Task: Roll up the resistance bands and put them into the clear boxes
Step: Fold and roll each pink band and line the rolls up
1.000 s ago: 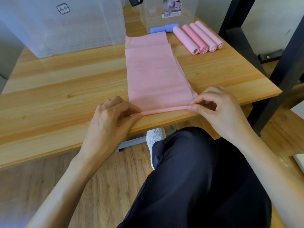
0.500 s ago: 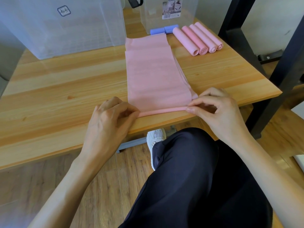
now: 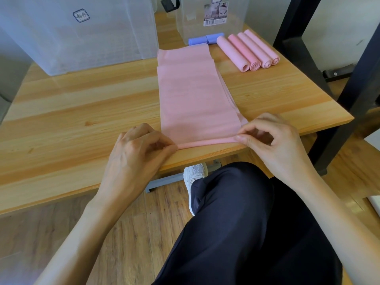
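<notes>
While the pink band [image 3: 193, 99] lies flat on the bench [image 3: 72, 120], running toward 12 o'clock, the left hand [image 3: 133, 153] and right hand [image 3: 273, 140] pinch its thin rolled near edge with curled fingers; four pink rolls [image 3: 248, 51] sit at 1 o'clock.

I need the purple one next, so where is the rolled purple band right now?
In the head view, the rolled purple band lies at the table's far edge, against the smaller clear box, just left of the four pink rolls.
</notes>
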{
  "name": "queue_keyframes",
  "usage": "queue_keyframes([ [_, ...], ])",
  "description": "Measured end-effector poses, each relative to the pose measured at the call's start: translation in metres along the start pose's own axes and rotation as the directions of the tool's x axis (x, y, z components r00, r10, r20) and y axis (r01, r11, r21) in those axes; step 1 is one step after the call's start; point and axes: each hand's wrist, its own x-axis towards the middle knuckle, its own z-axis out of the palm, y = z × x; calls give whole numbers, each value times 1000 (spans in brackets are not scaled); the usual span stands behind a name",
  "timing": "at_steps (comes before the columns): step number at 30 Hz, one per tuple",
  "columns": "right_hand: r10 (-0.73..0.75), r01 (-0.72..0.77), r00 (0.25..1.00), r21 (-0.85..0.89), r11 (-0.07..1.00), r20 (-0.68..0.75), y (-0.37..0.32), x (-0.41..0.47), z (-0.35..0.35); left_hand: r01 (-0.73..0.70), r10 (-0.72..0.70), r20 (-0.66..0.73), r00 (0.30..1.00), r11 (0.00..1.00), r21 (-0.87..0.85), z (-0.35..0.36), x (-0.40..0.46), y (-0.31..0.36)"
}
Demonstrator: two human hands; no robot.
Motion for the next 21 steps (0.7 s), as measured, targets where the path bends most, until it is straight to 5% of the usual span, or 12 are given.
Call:
queue_keyframes([
  [13,-1,1,1000,-11,1000,-19,3,3,4,-1,1,0,1000,999,48,6,2,0],
  [21,4,-3,1000,-24,1000,26,0,1,1,37,-37,3,999,992,-119,2,0,2],
])
